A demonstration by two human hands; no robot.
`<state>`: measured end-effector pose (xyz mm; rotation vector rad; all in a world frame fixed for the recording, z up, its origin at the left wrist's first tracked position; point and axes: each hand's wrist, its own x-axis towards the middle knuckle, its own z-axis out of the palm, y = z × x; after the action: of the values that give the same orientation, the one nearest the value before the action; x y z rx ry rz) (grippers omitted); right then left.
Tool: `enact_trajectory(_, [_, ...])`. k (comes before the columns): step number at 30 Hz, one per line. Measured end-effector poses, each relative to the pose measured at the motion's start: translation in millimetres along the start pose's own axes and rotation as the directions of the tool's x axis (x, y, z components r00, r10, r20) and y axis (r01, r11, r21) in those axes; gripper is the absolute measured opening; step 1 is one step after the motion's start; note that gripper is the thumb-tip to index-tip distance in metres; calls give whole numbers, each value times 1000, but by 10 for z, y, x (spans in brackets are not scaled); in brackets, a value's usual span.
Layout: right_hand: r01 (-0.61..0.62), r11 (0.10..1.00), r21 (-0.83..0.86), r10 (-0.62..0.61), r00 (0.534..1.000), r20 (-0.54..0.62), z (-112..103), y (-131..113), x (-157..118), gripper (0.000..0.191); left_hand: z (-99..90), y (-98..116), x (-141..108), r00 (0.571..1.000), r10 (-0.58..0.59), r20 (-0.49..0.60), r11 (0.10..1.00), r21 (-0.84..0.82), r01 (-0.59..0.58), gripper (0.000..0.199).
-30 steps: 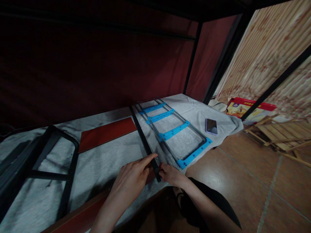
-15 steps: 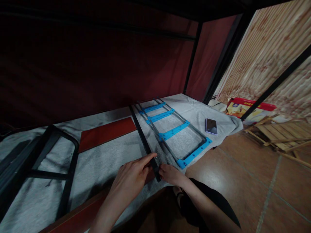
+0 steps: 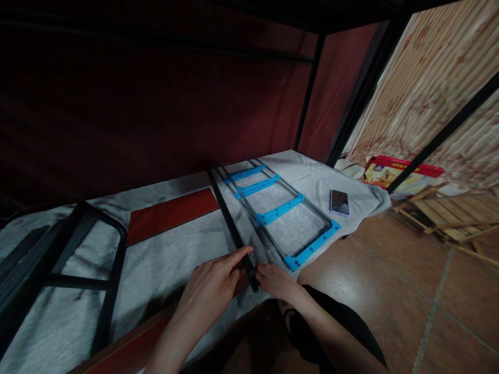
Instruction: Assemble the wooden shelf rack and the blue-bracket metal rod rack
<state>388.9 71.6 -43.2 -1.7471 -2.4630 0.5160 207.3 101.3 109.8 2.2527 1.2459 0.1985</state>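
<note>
My left hand (image 3: 216,283) is closed around the near end of a long black metal bar (image 3: 230,221), its index finger stretched across the top. The fingers of my right hand (image 3: 276,280) are curled together against the bar's right side, near its end; whatever they pinch is hidden. The bar slants away from me over a grey-white cloth. Its far part meets a reddish-brown board (image 3: 173,215), and a second reddish-brown board (image 3: 132,345) runs under my left forearm.
Right of the bar lies a ladder-like frame of grey rods with blue crosspieces (image 3: 279,209). A phone (image 3: 339,202) rests farther right on the cloth. At the left stands a black metal frame (image 3: 113,280). Beyond the cloth are a box (image 3: 405,171) and a folded wooden chair (image 3: 456,218).
Almost nothing differs. Both hands stay at the near end of the bar, with only a very slight shift of the right hand and the view.
</note>
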Motion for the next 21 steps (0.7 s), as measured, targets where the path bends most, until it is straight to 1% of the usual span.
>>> enact_trajectory(1, [-38, 998, 48, 38, 999, -4, -30, -11, -10, 21, -1, 1, -2, 1000, -3, -1, 1000, 0, 3, 54])
enact_trajectory(2, [-94, 986, 139, 94, 996, 2, -65, -23, -23, 21, 1, 2, -3, 1000, -6, -1, 1000, 0, 6, 54])
enact_trajectory(4, [-189, 930, 317, 190, 981, 27, -133, -44, -46, 21, 9, 2, 1, 1000, -11, 1, 1000, 0, 11, 54])
enact_trajectory(5, [-214, 906, 366, 215, 976, 36, -154, -51, -50, 21, 15, 1, 5, 1000, -11, 4, 1000, 0, 11, 54])
enact_trajectory(7, [-208, 908, 365, 205, 978, 47, -157, -58, -37, 23, 25, 1, 13, 1000, -8, 11, 1000, 2, 8, 54])
enact_trajectory(11, [-95, 985, 143, 86, 994, 70, -69, -40, 20, 27, 27, -1, 14, 1000, -6, 4, 1000, 6, 6, 53])
enact_trajectory(13, [-68, 993, 98, 59, 995, 84, -55, -22, 24, 25, 24, -3, 11, 1000, -7, 0, 1000, 5, 7, 53])
enact_trajectory(15, [-99, 981, 165, 88, 994, 72, -80, -8, 4, 22, 25, -5, 11, 1000, -11, 3, 1000, 7, 11, 52])
enact_trajectory(18, [-157, 937, 311, 152, 988, 41, -134, -9, -38, 21, 38, -2, 14, 1000, -12, 11, 1000, 10, 12, 52])
enact_trajectory(21, [-161, 916, 368, 163, 986, 25, -125, -17, -45, 23, 49, 8, 19, 1000, -15, 16, 1000, 10, 14, 52])
